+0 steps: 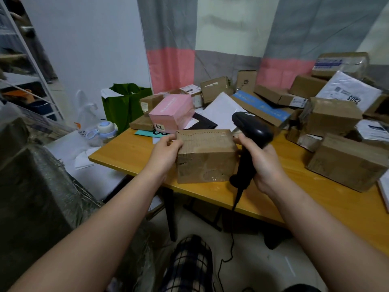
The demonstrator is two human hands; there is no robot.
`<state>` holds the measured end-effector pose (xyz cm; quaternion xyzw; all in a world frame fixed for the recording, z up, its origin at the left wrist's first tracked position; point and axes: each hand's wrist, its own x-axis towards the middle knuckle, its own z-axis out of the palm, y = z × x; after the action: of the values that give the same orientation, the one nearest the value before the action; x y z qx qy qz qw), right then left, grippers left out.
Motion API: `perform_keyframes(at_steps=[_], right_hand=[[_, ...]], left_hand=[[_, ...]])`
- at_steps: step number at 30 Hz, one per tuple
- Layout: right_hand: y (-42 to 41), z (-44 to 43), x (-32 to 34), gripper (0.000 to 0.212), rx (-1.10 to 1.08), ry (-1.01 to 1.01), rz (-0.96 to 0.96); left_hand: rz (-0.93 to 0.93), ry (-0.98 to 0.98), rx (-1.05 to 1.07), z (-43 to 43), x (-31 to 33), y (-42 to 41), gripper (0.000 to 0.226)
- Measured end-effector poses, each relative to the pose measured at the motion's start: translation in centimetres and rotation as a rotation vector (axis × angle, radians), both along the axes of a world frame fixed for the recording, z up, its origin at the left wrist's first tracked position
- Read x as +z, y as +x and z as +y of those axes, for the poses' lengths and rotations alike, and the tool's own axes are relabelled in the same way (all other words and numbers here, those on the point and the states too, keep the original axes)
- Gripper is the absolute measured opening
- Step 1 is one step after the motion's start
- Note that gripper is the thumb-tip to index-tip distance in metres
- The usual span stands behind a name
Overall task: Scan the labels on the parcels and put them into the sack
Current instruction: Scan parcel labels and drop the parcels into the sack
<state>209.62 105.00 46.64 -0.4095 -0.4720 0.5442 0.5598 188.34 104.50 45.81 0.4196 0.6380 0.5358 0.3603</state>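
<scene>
A brown cardboard parcel (pixel 205 157) is held just above the near edge of the orange table (pixel 130 152). My left hand (pixel 166 152) grips its left side. My right hand (pixel 263 163) is wrapped around the handle of a black barcode scanner (pixel 251 131), and its thumb and fingertips touch the parcel's upper right corner. The scanner's head points up and to the left, over the parcel. No label shows on the parcel's faces toward me. A large grey woven sack (pixel 42 186) stands at the left, beside the table.
Several cardboard parcels and white mailers (pixel 349 91) are heaped on the right and back of the table; a pink box (pixel 171 112) lies behind the held parcel. A green bag (pixel 126 104) and a bottle (pixel 106 129) stand left of the table. The scanner's cable (pixel 231 239) hangs to the floor.
</scene>
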Motion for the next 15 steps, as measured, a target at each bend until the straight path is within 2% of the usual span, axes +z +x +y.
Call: perform_keyframes(at_steps=[3,5,7,8,10,11,15], right_hand=[[0.9,-0.8,-0.1,0.020,-0.021,0.035,-0.012],[1.5,-1.3,-0.8,0.022,-0.048,0.040,-0.021],[1.9,-2.0,-1.8,0.022,-0.074,0.011,-0.012],[2.0,-2.4,-2.3,0.020,-0.076,-0.009,-0.008],[2.1,-3.2,-3.3,0.022,-0.070,-0.061,0.007],[2.1,-3.5,-3.8,0.024,-0.069,-0.086,0.012],[1.9,-4.2,-4.0,0.026,-0.053,-0.115,0.019]], left_hand=[[-0.025,0.157,-0.049,-0.9,-0.2,0.0,0.026],[-0.038,0.179,-0.064,-1.3,-0.8,-0.1,0.028],[-0.153,0.089,-0.044,-1.8,-1.4,0.2,0.016],[-0.189,0.022,-0.024,-1.9,-1.7,0.3,0.020],[-0.125,-0.062,-0.023,-2.1,-2.7,0.6,0.046],[-0.087,-0.063,-0.021,-2.3,-3.1,0.8,0.048],[-0.079,-0.013,-0.001,-2.7,-3.4,1.3,0.023]])
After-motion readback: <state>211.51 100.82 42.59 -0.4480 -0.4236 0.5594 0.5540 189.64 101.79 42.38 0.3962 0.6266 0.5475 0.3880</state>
